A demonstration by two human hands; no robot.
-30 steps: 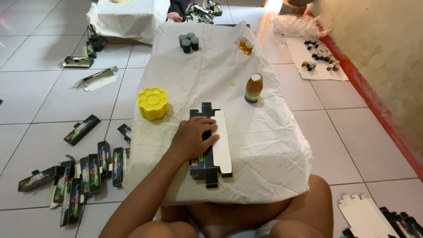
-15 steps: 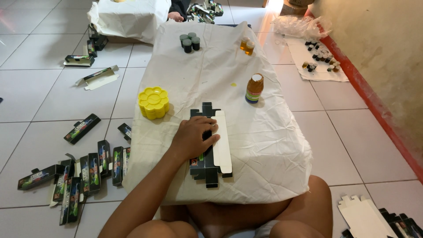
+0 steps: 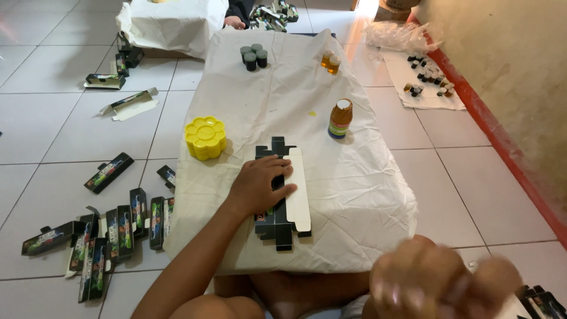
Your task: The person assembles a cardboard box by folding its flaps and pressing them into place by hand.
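The low table [image 3: 354, 195], draped in a cream cloth, filled the view ahead of the person, with pale floor tiles [image 3: 47, 118] all round it. On the floor to the left of the left hand [image 3: 258, 188] lay a scatter of folded dark cartons [image 3: 118, 227]; far beyond it a second cloth-covered table [image 3: 177, 23] stood. Under the left hand, flat on the cloth, lay the unfolded black carton blank [image 3: 282, 204] with its long white flap turned up on the hand's right side. The left hand lay spread wide, palm down, pressing the blank flat and gripping nothing. The right hand [image 3: 440, 286] was a blur at the near right edge, well apart from the blank; I could not tell whether it was wide or closed, or holding anything. Just left of and beyond the left hand sat a yellow flower-shaped palette [image 3: 205, 137]; to its far right stood a small amber bottle [image 3: 341, 119], and farther off some dark caps [image 3: 253, 57] and two small amber vials [image 3: 331, 61]. The step in hand looked like creasing or flattening the blank before forming it. The next move would likely call for the right hand to come in and fold the white flap over while the left kept the blank from sliding.
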